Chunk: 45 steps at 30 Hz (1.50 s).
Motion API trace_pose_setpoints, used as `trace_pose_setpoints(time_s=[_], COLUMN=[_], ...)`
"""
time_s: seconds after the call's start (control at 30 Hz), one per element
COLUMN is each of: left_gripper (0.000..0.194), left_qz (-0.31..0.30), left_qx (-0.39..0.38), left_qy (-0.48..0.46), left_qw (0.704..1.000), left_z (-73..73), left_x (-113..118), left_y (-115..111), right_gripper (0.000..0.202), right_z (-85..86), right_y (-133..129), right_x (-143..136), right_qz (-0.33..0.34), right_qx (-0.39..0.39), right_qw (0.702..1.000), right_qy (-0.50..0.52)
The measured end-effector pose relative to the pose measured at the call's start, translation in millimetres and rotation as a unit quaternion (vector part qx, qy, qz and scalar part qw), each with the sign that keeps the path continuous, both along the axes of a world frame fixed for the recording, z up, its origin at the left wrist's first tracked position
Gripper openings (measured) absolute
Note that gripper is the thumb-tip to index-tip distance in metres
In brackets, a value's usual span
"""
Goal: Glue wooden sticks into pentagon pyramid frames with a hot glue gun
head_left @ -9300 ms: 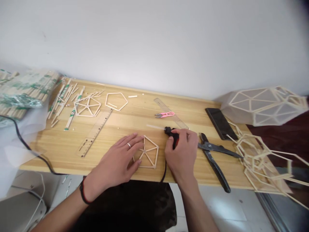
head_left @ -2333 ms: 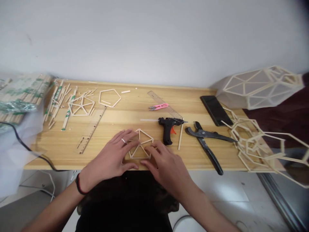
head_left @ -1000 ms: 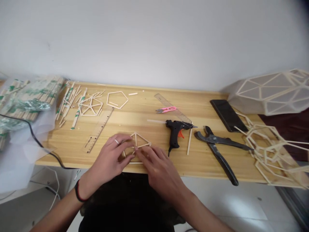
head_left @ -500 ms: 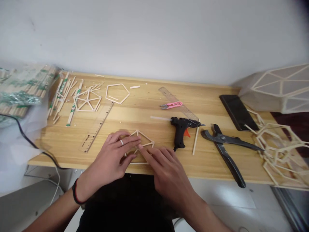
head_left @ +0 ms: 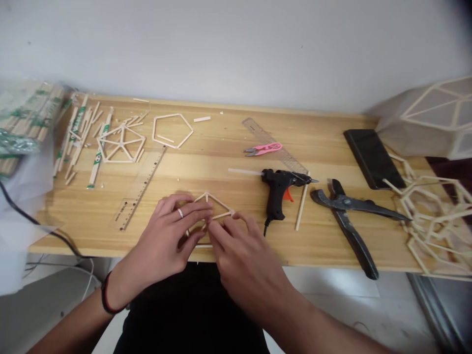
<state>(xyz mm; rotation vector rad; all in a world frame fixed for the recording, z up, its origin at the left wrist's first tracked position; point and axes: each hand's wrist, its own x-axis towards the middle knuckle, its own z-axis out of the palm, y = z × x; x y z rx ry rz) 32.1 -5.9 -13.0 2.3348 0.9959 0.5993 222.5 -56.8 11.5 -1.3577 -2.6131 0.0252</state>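
Item, lower centre of the frame: one small wooden frame (head_left: 220, 203) of thin sticks, lying on the wooden table (head_left: 221, 162) near its front edge, partly hidden by fingers. Left hand (head_left: 165, 228), wearing a ring and a dark wristband (head_left: 105, 296), is reaching over the frame's left side, its fingertips meeting near the middle; whether finger and thumb are clamping a stick cannot be told. Right hand (head_left: 247, 255) is bringing its bent fingertips to the same middle, beside the left fingertips; its grip is hiding behind the fingers and cannot be told. Right of centre: a black glue gun (head_left: 275, 199) with orange trigger, lying on its side, a translucent glue stick (head_left: 245, 171) protruding from its rear; a loose stick (head_left: 301, 210) is lying just beneath its nozzle end. Above: pink-handled snips (head_left: 272, 147), resting across a clear ruler (head_left: 256, 131). Further right: a dark long-handled cutting tool (head_left: 346, 221), a black phone (head_left: 372, 157), a tangle of stick lattices (head_left: 437, 178) and, at the right edge, a covered stick structure (head_left: 398, 125). Left of centre: a second ruler (head_left: 142, 191), lying slantwise; above it, an open pentagon (head_left: 167, 116) and a spoked frame (head_left: 121, 144). Upper left: scattered sticks (head_left: 84, 135) and bagged sticks (head_left: 37, 110). A black cord (head_left: 22, 211) is trailing along the left.
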Motion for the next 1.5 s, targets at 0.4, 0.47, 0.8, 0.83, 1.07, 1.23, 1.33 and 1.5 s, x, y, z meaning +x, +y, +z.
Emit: trace_pose_setpoints(time_s=[0.4, 0.47, 0.8, 0.83, 1.07, 1.23, 1.33, 1.5], left_gripper=[0.039, 0.039, 0.027, 0.024, 0.02, 0.018, 0.022, 0.03], left_qz=[0.005, 0.007, 0.001, 0.0, -0.011, -0.024, -0.034, -0.054], left_qx=[0.0, -0.002, 0.005, 0.007, 0.042, 0.095, 0.116, 0.141], left_qy=[-0.002, 0.002, -0.003, -0.004, -0.027, -0.006, 0.054, 0.093], left_qw=[1.0, 1.0, 1.0, 1.0, 0.999, 0.995, 0.991, 0.984], left_z=[0.1, 0.1, -1.1, -1.0, -3.2, -2.2, 2.6, 3.2], left_x=[-1, -1, -2, -3, -4, -6, -7, -9], left_y=[0, -1, -1, -1, 1, 1, -3, -14], right_gripper=[0.056, 0.056, 0.059, 0.057, 0.013, 0.032, 0.039, 0.048], right_z=[-8.9, -11.3, -17.4, -15.5, -7.5, -23.2, -24.5, -15.4], right_y=[-7, -10, -12, -12, -4, 17, 29, 43], right_x=[26, 22, 19, 22, 71, 93, 91, 86], right_qz=[-0.046, -0.047, -0.052, -0.043, -0.333, -0.47, -0.501, -0.521], right_qx=[-0.08, -0.08, -0.081, -0.086, 0.059, 0.012, -0.048, -0.134], right_qw=[0.984, 0.987, 0.989, 0.986, 0.918, 0.864, 0.847, 0.827], right_qy=[0.151, 0.132, 0.112, 0.135, 0.207, 0.182, 0.173, 0.16])
